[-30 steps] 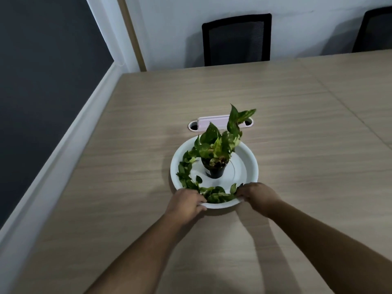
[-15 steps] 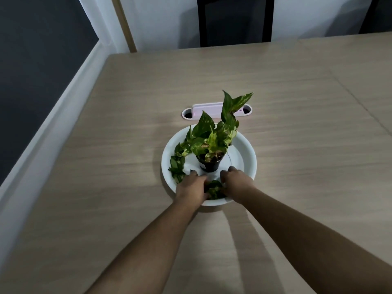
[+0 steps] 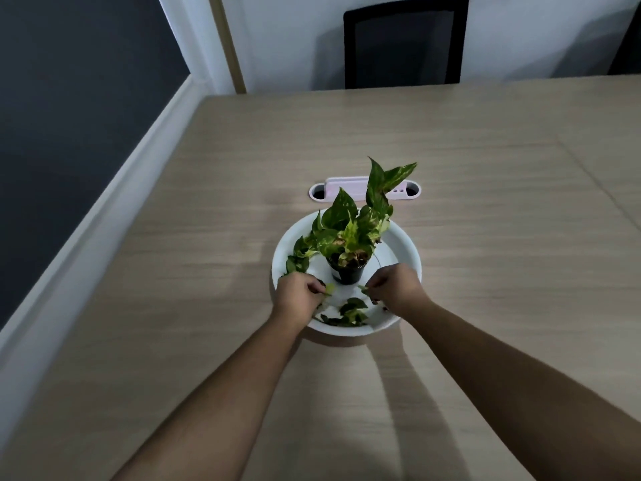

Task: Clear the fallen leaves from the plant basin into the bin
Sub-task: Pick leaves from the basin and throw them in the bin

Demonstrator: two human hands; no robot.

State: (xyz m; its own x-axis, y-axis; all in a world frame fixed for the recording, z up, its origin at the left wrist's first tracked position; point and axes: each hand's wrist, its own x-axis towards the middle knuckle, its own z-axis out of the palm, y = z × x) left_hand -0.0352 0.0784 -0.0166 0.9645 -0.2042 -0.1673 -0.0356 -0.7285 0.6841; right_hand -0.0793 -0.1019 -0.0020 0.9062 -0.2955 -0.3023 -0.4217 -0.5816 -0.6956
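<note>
A round white basin (image 3: 404, 246) stands on the wooden table with a small black pot (image 3: 345, 274) of green and yellow leaves in its middle. Fallen leaves (image 3: 348, 312) lie in the basin's near part, and more fallen leaves (image 3: 298, 256) lie along its left side. My left hand (image 3: 298, 296) is over the basin's near-left rim, its fingers pinched on a yellowish leaf. My right hand (image 3: 395, 288) hovers right of the pot, its fingers closed on a small green leaf. No bin is in view.
A white cable grommet with a pink lid (image 3: 364, 190) is set into the table (image 3: 485, 203) just behind the basin. A black chair (image 3: 404, 43) stands at the far edge. The table's left edge runs along a white sill and a dark wall.
Both hands were together over the near leaves half a second ago; now they have spread apart and risen slightly, each pinching a leaf. The near leaf pile is thinner and uncovered.
</note>
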